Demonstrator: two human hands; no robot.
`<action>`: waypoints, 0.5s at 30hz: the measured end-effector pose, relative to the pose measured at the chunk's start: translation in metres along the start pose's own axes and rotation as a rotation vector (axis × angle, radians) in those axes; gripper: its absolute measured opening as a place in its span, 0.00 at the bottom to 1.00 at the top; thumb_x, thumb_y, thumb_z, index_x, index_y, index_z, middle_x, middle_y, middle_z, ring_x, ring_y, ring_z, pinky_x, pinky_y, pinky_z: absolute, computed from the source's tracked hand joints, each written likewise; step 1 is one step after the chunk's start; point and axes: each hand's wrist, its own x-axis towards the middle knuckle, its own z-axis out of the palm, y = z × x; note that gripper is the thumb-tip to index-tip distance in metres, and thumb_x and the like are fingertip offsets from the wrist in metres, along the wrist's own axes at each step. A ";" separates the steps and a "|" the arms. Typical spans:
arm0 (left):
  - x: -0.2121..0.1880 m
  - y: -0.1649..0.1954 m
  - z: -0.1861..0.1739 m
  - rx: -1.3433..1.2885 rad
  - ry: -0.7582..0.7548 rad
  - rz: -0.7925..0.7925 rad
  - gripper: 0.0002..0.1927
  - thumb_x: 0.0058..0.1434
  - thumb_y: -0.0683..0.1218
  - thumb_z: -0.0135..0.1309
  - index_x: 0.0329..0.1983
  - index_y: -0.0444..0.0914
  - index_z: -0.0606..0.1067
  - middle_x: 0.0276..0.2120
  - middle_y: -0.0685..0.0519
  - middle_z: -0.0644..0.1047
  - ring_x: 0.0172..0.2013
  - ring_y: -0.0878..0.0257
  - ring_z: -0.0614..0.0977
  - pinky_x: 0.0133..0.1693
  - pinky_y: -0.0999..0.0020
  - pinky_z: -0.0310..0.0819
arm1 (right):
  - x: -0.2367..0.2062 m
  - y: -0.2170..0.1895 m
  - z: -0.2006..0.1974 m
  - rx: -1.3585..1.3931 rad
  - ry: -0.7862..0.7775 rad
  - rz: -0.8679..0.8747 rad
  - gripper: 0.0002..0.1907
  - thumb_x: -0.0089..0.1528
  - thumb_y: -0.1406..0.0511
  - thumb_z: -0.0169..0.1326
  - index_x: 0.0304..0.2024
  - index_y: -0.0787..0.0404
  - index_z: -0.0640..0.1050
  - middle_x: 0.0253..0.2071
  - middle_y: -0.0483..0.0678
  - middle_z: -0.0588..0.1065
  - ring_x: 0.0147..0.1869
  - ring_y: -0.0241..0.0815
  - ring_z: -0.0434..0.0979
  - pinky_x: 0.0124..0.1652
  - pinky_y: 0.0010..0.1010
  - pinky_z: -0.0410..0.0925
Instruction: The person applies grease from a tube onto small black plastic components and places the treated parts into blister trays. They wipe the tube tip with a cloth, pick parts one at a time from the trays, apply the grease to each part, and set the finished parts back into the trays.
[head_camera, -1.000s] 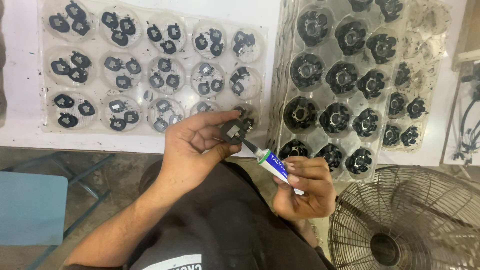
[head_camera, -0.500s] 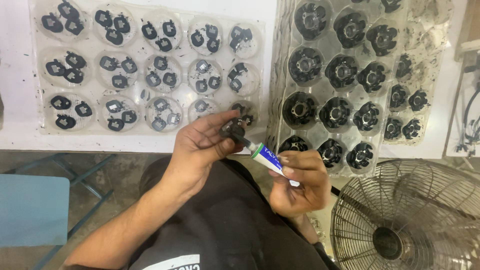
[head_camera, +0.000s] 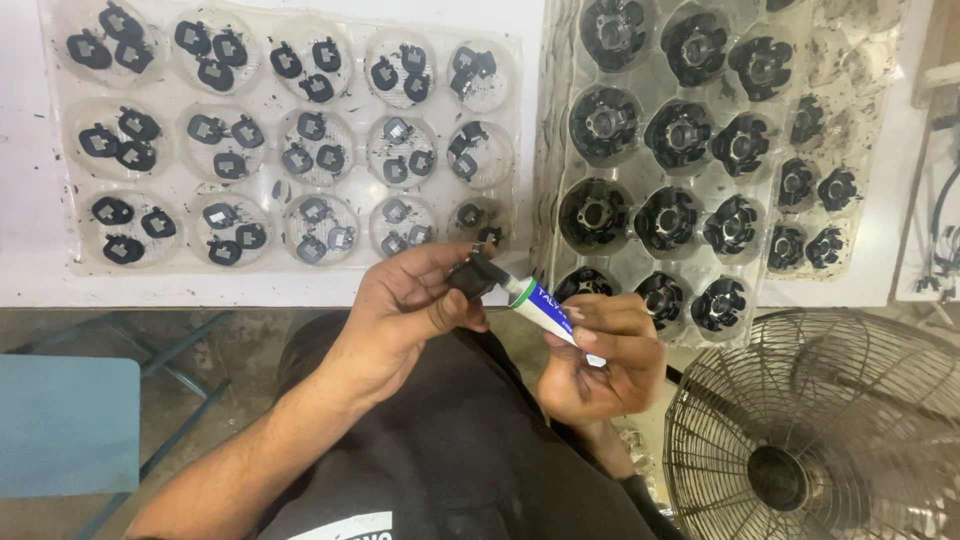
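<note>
My left hand (head_camera: 405, 305) pinches a small black plastic part (head_camera: 470, 276) between thumb and fingers, just below the table edge. My right hand (head_camera: 600, 360) grips a small white, green and blue tube (head_camera: 540, 303), its nozzle touching the black part. Both hands sit over my lap. Straight above them lies a clear blister tray (head_camera: 290, 255) with round pockets, each holding two or three small black parts. To its right a second clear tray (head_camera: 560, 150) holds several larger black round hubs.
A white table (head_camera: 30, 200) carries both trays. A wire fan guard (head_camera: 830, 430) stands at lower right, close to my right hand. A blue stool (head_camera: 60, 420) is at lower left on the concrete floor. Cables (head_camera: 940, 230) lie at the far right edge.
Both hands stay together with the tube nozzle against the black part. They have shifted slightly, and the view has drifted a little.
</note>
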 end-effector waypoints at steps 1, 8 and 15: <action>0.000 0.000 0.000 -0.005 -0.006 -0.002 0.27 0.66 0.45 0.61 0.65 0.29 0.71 0.51 0.47 0.81 0.44 0.62 0.83 0.49 0.64 0.80 | 0.001 0.003 0.000 -0.005 0.004 -0.018 0.17 0.58 0.77 0.64 0.41 0.61 0.70 0.37 0.50 0.75 0.38 0.41 0.78 0.36 0.28 0.78; 0.005 -0.004 -0.002 -0.060 -0.014 -0.024 0.29 0.67 0.46 0.62 0.67 0.28 0.71 0.48 0.49 0.81 0.43 0.64 0.82 0.48 0.64 0.80 | 0.002 0.008 -0.007 0.004 -0.015 0.010 0.17 0.58 0.78 0.64 0.41 0.61 0.71 0.37 0.50 0.75 0.37 0.39 0.78 0.36 0.28 0.78; 0.009 -0.009 -0.004 -0.148 -0.018 -0.057 0.27 0.68 0.46 0.60 0.66 0.27 0.71 0.45 0.48 0.81 0.40 0.62 0.83 0.47 0.62 0.81 | 0.008 0.007 -0.014 0.021 -0.076 0.075 0.16 0.59 0.79 0.62 0.41 0.62 0.70 0.38 0.50 0.74 0.39 0.39 0.77 0.39 0.30 0.78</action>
